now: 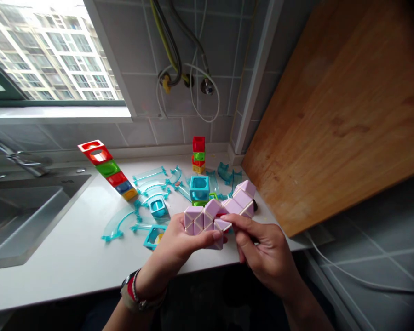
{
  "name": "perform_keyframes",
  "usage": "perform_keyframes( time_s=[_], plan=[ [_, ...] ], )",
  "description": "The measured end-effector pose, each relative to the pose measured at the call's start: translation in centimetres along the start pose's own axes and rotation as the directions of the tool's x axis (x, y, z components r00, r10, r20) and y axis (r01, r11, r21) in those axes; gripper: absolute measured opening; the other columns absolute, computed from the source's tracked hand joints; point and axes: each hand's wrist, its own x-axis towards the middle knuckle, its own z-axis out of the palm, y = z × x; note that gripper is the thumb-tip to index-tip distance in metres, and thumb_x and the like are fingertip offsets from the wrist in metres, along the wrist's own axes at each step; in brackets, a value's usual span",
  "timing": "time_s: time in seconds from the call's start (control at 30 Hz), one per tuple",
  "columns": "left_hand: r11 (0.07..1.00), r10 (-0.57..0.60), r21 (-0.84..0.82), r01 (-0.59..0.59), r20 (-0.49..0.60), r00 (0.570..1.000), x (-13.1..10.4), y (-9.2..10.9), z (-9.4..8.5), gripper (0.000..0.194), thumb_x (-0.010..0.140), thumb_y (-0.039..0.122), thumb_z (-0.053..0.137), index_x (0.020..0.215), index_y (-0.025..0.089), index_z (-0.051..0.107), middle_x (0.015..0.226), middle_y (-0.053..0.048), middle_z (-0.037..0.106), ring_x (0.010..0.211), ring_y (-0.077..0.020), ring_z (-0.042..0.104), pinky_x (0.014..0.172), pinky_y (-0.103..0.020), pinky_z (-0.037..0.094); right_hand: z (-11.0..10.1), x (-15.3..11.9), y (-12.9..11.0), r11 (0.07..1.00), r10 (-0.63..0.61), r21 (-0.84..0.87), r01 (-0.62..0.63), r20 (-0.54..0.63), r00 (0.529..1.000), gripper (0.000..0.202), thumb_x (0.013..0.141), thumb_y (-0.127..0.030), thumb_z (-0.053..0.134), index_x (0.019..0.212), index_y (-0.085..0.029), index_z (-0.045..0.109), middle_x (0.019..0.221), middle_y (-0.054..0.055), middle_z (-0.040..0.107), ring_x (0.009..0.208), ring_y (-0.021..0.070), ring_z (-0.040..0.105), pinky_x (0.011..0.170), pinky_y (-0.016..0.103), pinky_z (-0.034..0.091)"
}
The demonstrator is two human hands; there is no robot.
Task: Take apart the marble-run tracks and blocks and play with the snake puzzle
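Note:
A pink twist-snake puzzle (212, 212) with pale edges is held up over the front of the counter, folded into a bent, blocky shape. Round its left end my left hand (181, 243) is closed, thumb along the lower side. My right hand (258, 243) pinches a wedge near the middle with thumb and index finger; the other fingers are curled. The puzzle's right end sticks up beyond the right fingertips. Just behind it stands a blue cube block (199, 187) on a green one. Another blue block (153, 237) lies beside my left hand, partly hidden.
A tall stack of coloured cubes (111, 170) rises at the left, and a shorter stack (198, 154) stands near the wall. Clear blue track pieces (155, 188) lie across the white counter (72, 257). A sink (31, 216) is at left; a wooden board (348, 105) leans at right.

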Motion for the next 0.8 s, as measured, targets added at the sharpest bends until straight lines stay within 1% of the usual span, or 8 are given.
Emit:
perform_keyframes(
  time_s=[0.13, 0.27, 0.37, 0.47, 0.57, 0.63, 0.7, 0.8],
  plan=[
    [0.993, -0.029, -0.112, 0.036, 0.063, 0.998, -0.1, 0.1, 0.3, 0.034, 0.077, 0.032, 0.089, 0.103, 0.014, 0.078, 0.085, -0.008, 0.078, 0.077, -0.017, 0.073, 0.071, -0.023, 0.057, -0.2, 0.0, 0.4, 0.992, -0.11, -0.06, 0.108, -0.037, 0.993, 0.035, 0.101, -0.018, 0.058, 0.13, -0.029, 0.075, 0.06, -0.005, 0.068, 0.048, 0.0112, 0.062, 0.052, 0.021, 0.051],
    [0.964, -0.074, -0.238, 0.117, 0.18, 0.981, 0.0, -0.3, 0.3, 0.044, 0.077, 0.032, 0.089, 0.116, 0.017, 0.075, 0.098, -0.01, 0.077, 0.082, -0.0208, 0.074, 0.077, -0.031, 0.062, -0.5, 0.0, 0.5, 0.925, -0.331, -0.215, 0.315, -0.041, 0.943, 0.043, 0.096, -0.01, 0.064, 0.133, -0.03, 0.073, 0.084, -0.001, 0.081, 0.06, 0.013, 0.07, 0.062, 0.023, 0.058],
    [0.962, -0.072, -0.245, 0.119, 0.192, 0.979, 0.1, -0.2, 0.3, 0.044, 0.076, 0.032, 0.089, 0.114, 0.015, 0.075, 0.096, -0.011, 0.077, 0.081, -0.0204, 0.074, 0.076, -0.029, 0.062, -0.5, -0.3, 0.5, 0.898, -0.385, -0.253, 0.36, -0.053, 0.921, 0.05, 0.093, -0.006, 0.067, 0.135, -0.033, 0.071, 0.087, -0.002, 0.082, 0.063, 0.0135, 0.073, 0.064, 0.024, 0.06],
    [0.966, -0.065, -0.24, 0.094, 0.126, 0.99, -0.1, 0.3, 0.1, 0.045, 0.077, 0.032, 0.09, 0.115, 0.015, 0.074, 0.093, -0.01, 0.078, 0.082, -0.0195, 0.074, 0.071, -0.025, 0.062, -0.1, -0.5, 0.7, 0.916, -0.397, -0.196, 0.351, -0.3, 0.868, 0.046, 0.094, -0.008, 0.067, 0.133, -0.032, 0.073, 0.071, -0.003, 0.076, 0.052, 0.0127, 0.067, 0.052, 0.024, 0.056],
    [0.959, -0.073, -0.269, 0.086, 0.058, 0.996, -0.2, 0.8, -0.3, 0.051, 0.079, 0.03, 0.089, 0.125, 0.021, 0.07, 0.1, -0.008, 0.077, 0.086, -0.0193, 0.074, 0.068, -0.027, 0.065, 0.1, -0.1, 1.1, 0.961, -0.205, 0.049, 0.273, -0.539, 0.817, 0.027, 0.098, -0.016, 0.066, 0.12, -0.027, 0.077, 0.061, -0.005, 0.064, 0.047, 0.0105, 0.058, 0.043, 0.021, 0.049],
    [0.958, -0.069, -0.273, 0.087, 0.074, 0.995, -0.4, 1.0, -0.4, 0.053, 0.079, 0.031, 0.089, 0.127, 0.021, 0.069, 0.101, -0.007, 0.077, 0.086, -0.0195, 0.074, 0.066, -0.028, 0.066, 0.1, 0.5, 1.3, 0.947, -0.039, 0.262, 0.185, -0.479, 0.877, 0.02, 0.097, -0.026, 0.071, 0.116, -0.026, 0.077, 0.073, -0.001, 0.068, 0.058, 0.0116, 0.063, 0.048, 0.02, 0.052],
    [0.96, -0.061, -0.263, 0.096, 0.138, 0.989, -0.5, 0.9, -0.3, 0.054, 0.08, 0.037, 0.088, 0.127, 0.019, 0.069, 0.097, -0.009, 0.077, 0.084, -0.0208, 0.075, 0.064, -0.027, 0.066, 0.0, 1.0, 1.4, 0.891, 0.051, 0.446, 0.09, -0.294, 0.954, 0.034, 0.092, -0.037, 0.078, 0.125, -0.027, 0.073, 0.099, 0.005, 0.074, 0.081, 0.0173, 0.071, 0.063, 0.026, 0.061],
    [0.966, -0.052, -0.235, 0.105, 0.223, 0.973, -0.5, 0.6, 0.0, 0.054, 0.082, 0.043, 0.086, 0.126, 0.015, 0.069, 0.093, -0.011, 0.078, 0.084, -0.0229, 0.077, 0.063, -0.026, 0.066, -0.1, 1.3, 1.5, 0.781, 0.034, 0.625, 0.019, -0.073, 0.997, 0.059, 0.086, -0.048, 0.083, 0.14, -0.03, 0.065, 0.134, 0.01, 0.069, 0.117, 0.0298, 0.07, 0.097, 0.046, 0.061]
  ],
)
